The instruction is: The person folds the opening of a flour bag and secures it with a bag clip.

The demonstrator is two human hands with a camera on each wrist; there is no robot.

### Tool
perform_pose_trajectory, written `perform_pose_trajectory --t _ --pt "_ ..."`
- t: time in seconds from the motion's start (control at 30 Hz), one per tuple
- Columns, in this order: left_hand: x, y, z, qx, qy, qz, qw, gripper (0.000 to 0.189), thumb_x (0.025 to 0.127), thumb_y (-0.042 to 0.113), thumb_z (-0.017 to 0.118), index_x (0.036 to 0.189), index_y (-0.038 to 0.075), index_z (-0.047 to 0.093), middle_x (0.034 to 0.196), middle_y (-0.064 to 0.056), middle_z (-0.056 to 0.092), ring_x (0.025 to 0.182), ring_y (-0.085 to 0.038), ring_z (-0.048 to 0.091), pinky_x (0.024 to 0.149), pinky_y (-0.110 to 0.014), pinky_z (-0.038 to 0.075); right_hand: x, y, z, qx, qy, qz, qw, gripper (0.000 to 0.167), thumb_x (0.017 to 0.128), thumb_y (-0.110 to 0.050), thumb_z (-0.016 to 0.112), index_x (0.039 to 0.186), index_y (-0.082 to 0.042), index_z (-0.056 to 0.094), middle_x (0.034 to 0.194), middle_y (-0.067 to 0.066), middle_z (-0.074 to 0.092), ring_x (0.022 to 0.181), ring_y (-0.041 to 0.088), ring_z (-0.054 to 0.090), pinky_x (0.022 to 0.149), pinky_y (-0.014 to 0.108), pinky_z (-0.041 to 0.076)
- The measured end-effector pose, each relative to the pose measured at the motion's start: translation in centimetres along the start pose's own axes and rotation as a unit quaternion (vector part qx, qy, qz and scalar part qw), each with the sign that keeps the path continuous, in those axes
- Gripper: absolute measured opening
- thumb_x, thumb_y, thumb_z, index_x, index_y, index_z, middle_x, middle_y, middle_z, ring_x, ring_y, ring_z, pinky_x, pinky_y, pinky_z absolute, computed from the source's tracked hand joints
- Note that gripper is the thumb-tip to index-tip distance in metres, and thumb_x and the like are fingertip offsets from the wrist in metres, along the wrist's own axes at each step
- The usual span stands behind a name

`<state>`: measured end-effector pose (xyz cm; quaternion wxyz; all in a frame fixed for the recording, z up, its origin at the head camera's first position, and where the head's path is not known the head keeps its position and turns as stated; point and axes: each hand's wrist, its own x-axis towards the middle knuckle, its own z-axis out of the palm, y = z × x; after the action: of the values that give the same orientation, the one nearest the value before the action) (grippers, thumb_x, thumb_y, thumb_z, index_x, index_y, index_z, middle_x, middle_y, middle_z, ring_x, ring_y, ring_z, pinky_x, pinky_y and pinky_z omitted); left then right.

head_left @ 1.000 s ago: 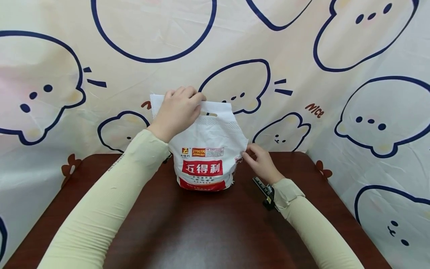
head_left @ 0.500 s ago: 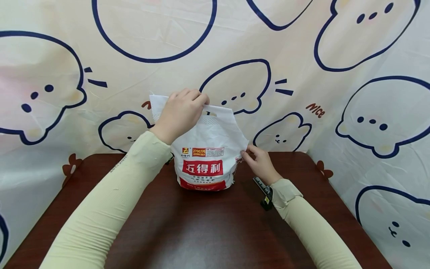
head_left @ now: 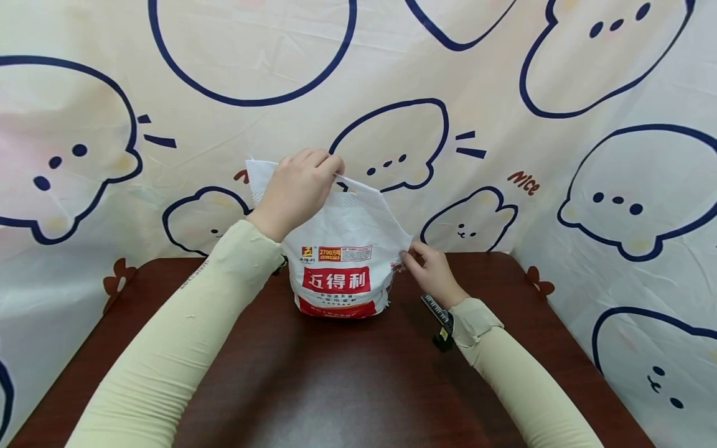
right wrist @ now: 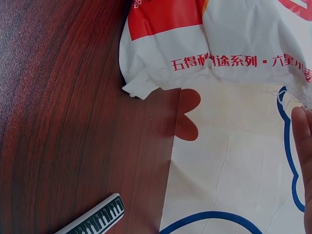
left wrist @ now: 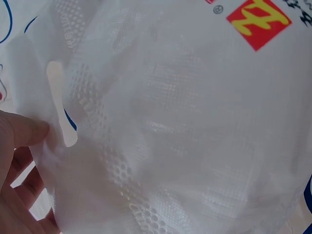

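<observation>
A white woven flour bag (head_left: 338, 230) with red printed panels stands on the brown table in the head view. My left hand (head_left: 299, 190) grips its top edge beside the cut-out handle slot. In the left wrist view, the thumb of my left hand (left wrist: 22, 156) presses on the front of the bag (left wrist: 185, 112), near the slot, with the other fingers behind. My right hand (head_left: 431, 267) pinches the bag's right edge, where loose threads hang. Only fingertips of my right hand (right wrist: 303, 141) show in the right wrist view, at the frayed edge of the bag (right wrist: 234, 44).
The brown table (head_left: 336, 386) carries the bag near its back edge. A pale curtain (head_left: 605, 186) with blue cartoon outlines rises behind and beside it. Close to my right wrist is a dark strip with white markings (head_left: 437, 309).
The bag's top edge to the right of my left hand has slanted downward, and less of the handle slot shows. Both hands keep their hold, nearly still.
</observation>
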<state>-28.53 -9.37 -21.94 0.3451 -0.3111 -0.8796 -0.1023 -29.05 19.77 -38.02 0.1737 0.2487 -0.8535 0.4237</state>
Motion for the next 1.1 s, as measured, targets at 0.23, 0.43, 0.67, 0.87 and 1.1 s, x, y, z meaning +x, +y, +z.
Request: perform_pose_trajectory --t 0.23,0.43,0.67,0.87,1.1 --pt "-0.1 -0.1 -0.1 -0.016 -0.007 -0.006 0.9998 0.015 0.1 0.007 0.063 0.114 0.005 0.068 0.111 -0.014 0.069 0.106 -0.032 0.064 0.094 -0.048 0.054 0.1 -0.1 0.0 0.001 0.009 0.001 1.0 0.012 0.101 -0.007 0.061 0.107 -0.002 0.07 0.088 0.008 0.069 0.077 0.019 0.064 0.068 0.026 0.055" --pt "-0.2 -0.2 0.0 -0.027 -0.008 -0.005 0.9996 0.015 0.1 0.004 0.06 0.113 0.006 0.068 0.111 -0.013 0.068 0.106 -0.031 0.063 0.094 -0.049 0.053 0.0 -0.1 0.1 0.017 0.017 0.013 0.9996 0.009 0.1 -0.009 0.064 0.103 -0.003 0.07 0.087 0.007 0.069 0.077 0.019 0.063 0.066 0.024 0.054" --pt "-0.6 -0.3 0.1 -0.031 0.002 0.006 0.9995 0.021 0.098 -0.002 0.06 0.112 0.011 0.069 0.111 -0.012 0.069 0.106 -0.031 0.063 0.093 -0.048 0.054 -0.1 -1.4 0.0 0.045 0.019 0.045 0.9978 0.012 0.1 -0.006 0.063 0.106 0.002 0.07 0.093 0.017 0.07 0.084 0.025 0.062 0.07 0.02 0.05" --pt "-0.5 -0.3 0.4 -0.028 0.013 0.012 0.9994 0.02 0.097 -0.003 0.06 0.108 0.01 0.07 0.108 -0.012 0.069 0.103 -0.031 0.063 0.091 -0.048 0.054 0.1 -0.4 -0.4 0.088 0.014 0.062 0.9941 0.017 0.1 -0.014 0.065 0.112 -0.003 0.069 0.102 0.013 0.069 0.091 0.018 0.062 0.078 0.022 0.052" --pt "-0.5 -0.4 0.4 -0.032 0.019 0.01 0.9993 0.016 0.097 -0.002 0.061 0.106 0.009 0.07 0.106 -0.013 0.069 0.102 -0.031 0.063 0.091 -0.048 0.054 0.3 -0.9 -1.1 0.151 0.009 0.06 0.9866 0.024 0.105 -0.015 0.057 0.117 0.003 0.065 0.11 0.02 0.065 0.099 0.03 0.063 0.087 0.025 0.053"
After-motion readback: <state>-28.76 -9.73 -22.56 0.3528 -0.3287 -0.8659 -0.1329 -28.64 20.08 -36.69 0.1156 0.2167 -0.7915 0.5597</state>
